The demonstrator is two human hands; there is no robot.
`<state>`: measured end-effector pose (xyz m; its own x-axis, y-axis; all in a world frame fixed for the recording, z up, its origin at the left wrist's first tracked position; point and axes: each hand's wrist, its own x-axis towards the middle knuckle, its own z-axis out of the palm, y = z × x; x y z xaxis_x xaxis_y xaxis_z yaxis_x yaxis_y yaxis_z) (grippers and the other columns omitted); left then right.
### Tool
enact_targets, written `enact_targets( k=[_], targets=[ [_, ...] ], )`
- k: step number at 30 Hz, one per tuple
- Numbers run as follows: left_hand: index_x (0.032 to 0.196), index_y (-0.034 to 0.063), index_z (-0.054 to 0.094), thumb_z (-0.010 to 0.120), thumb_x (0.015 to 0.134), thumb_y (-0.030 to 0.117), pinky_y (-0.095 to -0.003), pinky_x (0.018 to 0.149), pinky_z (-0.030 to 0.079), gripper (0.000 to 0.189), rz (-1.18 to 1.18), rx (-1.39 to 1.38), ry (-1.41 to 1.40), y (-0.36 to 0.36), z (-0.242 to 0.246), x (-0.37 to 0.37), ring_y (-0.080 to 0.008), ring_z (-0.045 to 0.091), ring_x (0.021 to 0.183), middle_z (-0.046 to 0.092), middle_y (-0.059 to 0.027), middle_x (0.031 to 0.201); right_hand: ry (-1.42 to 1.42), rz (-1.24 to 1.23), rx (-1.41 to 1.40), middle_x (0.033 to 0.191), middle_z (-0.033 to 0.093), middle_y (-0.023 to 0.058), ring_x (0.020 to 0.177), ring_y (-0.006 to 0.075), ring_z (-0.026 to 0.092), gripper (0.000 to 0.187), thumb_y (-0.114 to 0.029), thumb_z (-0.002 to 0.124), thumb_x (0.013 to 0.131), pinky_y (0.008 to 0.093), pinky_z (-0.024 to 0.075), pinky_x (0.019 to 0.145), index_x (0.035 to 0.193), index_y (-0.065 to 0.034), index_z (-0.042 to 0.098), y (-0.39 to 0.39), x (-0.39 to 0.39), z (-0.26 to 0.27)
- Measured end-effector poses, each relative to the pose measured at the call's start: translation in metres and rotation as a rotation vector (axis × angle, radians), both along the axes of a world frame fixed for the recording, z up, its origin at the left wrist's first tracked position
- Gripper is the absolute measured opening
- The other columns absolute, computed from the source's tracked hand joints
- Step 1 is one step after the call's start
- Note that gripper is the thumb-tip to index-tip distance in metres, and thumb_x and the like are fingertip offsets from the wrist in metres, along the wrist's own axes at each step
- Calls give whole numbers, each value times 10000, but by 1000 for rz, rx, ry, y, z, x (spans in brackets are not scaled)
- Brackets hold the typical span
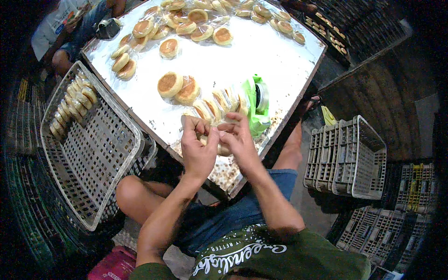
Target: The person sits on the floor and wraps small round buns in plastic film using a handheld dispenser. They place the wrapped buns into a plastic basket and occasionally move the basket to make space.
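Observation:
At the near corner of a white tabletop (273, 66), my left hand (199, 145) and my right hand (239, 141) meet with thumbs almost touching. They pinch a pale bagged bun (224, 150), mostly hidden under the fingers; its plastic is hard to make out. Just beyond my fingers, several bagged buns (213, 105) stand on edge in a row. A bright green tape dispenser (251, 105) with a roll of tape stands right of that row. Two browned round buns (169, 85) lean together to its left.
Many wrapped buns (197, 28) lie across the far side. At left, a grey plastic crate (101, 147) holds a line of bagged buns (73, 103). Nested crates (344, 157) stand on the floor at right. Another person (77, 28) sits at the far left.

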<state>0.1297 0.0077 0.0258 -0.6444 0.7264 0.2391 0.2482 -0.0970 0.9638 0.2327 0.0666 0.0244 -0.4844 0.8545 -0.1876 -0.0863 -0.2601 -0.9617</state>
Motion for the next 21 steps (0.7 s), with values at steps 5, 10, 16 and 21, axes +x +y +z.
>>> enact_targets(
  k=[5,10,16,21],
  targets=[
    [1170,10,464,615,879,-68,-309,949,499,337,42,255,-681,5,21,-31,-149,568,1015,560,-111,1111,-19,424,-177,1159,516,93,1103,169,489,395,-134,617,926,294,447,888,1280,-64,456,28,-18,11],
    [1355,-54,397,641,903,17,-323,945,505,519,193,-38,-182,-8,-15,-67,-236,598,1117,534,-201,1272,-194,128,524,1136,547,157,1073,267,526,356,-226,651,909,388,462,882,1172,-17,533,65,-68,-13],
    [1474,-167,58,626,960,340,-427,1166,241,919,277,-288,-566,12,-48,-54,-380,243,1436,167,-356,1526,-691,408,1230,1265,579,205,1230,345,518,478,-218,701,846,453,424,1024,1265,-41,554,122,-148,-23],
    [1489,-76,157,583,983,265,-423,1155,258,744,463,-71,-583,12,-12,-67,-366,302,1404,240,-278,1510,-1055,586,1653,1391,514,241,1378,373,411,697,-276,737,818,545,343,1106,1412,-78,430,124,-199,-58]
  ],
)
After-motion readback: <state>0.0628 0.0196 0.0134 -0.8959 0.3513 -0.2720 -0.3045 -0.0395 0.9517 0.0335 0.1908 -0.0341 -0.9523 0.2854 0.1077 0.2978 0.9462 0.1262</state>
